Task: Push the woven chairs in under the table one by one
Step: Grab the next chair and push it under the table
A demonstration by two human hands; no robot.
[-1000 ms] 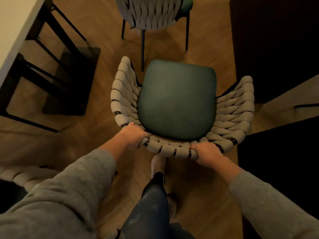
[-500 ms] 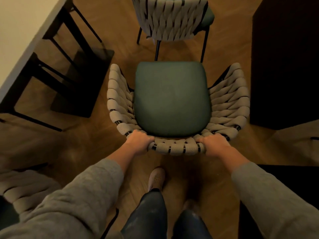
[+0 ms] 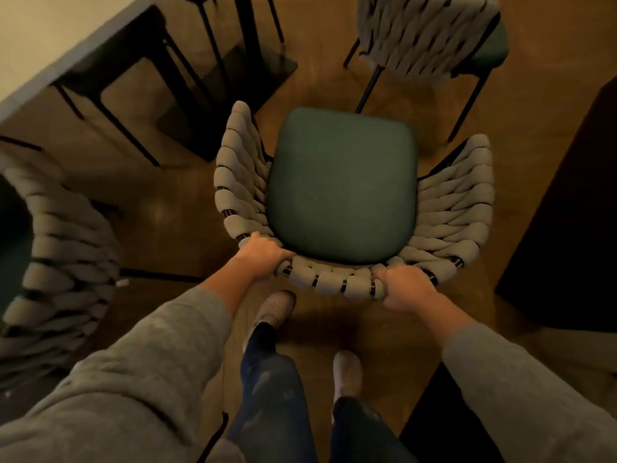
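A woven chair (image 3: 344, 185) with a beige rope back and a dark green seat stands right in front of me on the wooden floor. My left hand (image 3: 262, 257) grips the left part of its curved backrest rim. My right hand (image 3: 405, 289) grips the right part of the same rim. The pale table (image 3: 50, 38) with black legs runs along the upper left. A second woven chair (image 3: 430, 31) stands beyond, its back toward me. A third woven chair (image 3: 63, 262) shows at the left edge.
Dark furniture (image 3: 574, 228) fills the right side, close to the held chair. My two feet (image 3: 277, 309) are on the floor just behind the chair. Black table legs (image 3: 143, 95) and a dark base plate sit to the chair's upper left.
The view has swung right, so the table and the left chair come further into sight. Both hands keep their grip on the backrest, and the chair has shifted slightly toward the far chair.
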